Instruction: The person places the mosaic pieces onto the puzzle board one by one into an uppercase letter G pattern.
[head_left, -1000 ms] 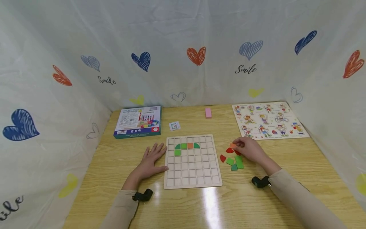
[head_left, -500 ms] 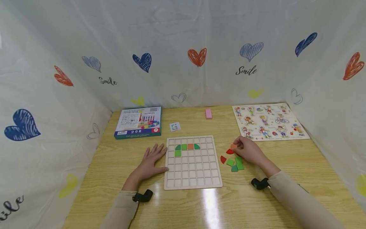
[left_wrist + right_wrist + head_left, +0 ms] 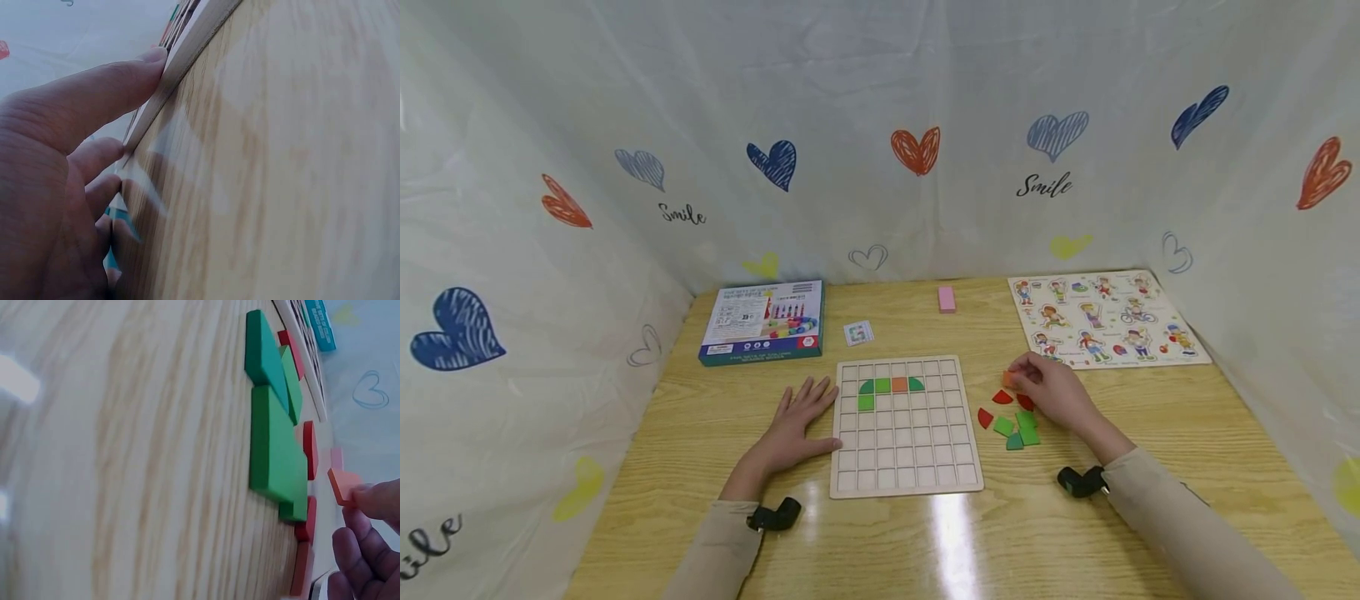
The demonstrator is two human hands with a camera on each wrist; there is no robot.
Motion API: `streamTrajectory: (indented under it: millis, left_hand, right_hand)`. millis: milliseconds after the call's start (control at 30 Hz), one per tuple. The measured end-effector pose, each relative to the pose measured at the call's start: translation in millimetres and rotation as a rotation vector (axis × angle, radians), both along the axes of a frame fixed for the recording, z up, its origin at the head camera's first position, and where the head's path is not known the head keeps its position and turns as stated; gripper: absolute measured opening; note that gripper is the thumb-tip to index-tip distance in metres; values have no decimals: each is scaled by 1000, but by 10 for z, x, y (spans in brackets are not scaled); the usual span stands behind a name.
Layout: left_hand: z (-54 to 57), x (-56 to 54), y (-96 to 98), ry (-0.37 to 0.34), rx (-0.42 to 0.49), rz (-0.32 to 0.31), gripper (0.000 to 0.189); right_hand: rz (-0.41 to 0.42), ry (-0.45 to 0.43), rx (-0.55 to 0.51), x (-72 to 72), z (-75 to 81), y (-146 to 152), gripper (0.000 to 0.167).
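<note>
At the far left of the wooden tabletop (image 3: 647, 500), a flat boxed set (image 3: 762, 322) lies near the patterned curtain (image 3: 842, 75). Nearer the person, the left hand (image 3: 797, 423) lies palm down, its grip relaxed, fingers straight and spread; in the left wrist view the thumb touches the side edge of the pale grid board (image 3: 904, 456), and a fingertip meets that edge too. Just beyond the board lies a small printed card (image 3: 858, 332). In the board's second row, left to right, sit a dark green quarter-round (image 3: 867, 387), a light green square (image 3: 882, 384), an orange square (image 3: 899, 384) and another dark green quarter-round (image 3: 916, 383); a second light green square (image 3: 866, 402) sits directly below the first of these. Farther back is a pink block (image 3: 947, 299). Just right of the board, loose pieces lie in a group: red quarter-rounds (image 3: 985, 417), light green tiles (image 3: 1003, 426) and a dark green corner piece (image 3: 1015, 442). At the far side of the group, the right hand (image 3: 1054, 390) has its grip closed on an orange tile (image 3: 340, 485), pinched by thumb and finger and tilted in the right wrist view. Beyond this hand, at far right, lies a picture board (image 3: 1108, 319) with printed figures
</note>
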State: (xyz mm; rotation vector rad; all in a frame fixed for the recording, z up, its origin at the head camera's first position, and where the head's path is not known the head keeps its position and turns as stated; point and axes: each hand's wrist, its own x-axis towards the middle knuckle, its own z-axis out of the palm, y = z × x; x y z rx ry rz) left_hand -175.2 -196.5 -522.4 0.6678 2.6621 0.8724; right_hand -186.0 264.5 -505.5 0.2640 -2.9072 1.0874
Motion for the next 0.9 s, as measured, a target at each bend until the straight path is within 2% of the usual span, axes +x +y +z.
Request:
streamTrajectory:
  millis: [200, 400, 633, 900]
  left_hand:
    - [11, -2, 2, 7, 1, 0, 90]
    - [2, -8, -3, 16, -3, -4, 90]
    - [3, -6, -6, 20, 1, -6, 90]
    - [7, 10, -11, 16, 6, -8, 90]
  right_hand:
    - [30, 13, -59, -8, 38, -128, 14]
    - [64, 19, -86, -23, 51, -377, 11]
    - [144, -41, -146, -41, 67, -717, 9]
    - [229, -83, -150, -52, 10, -1170, 6]
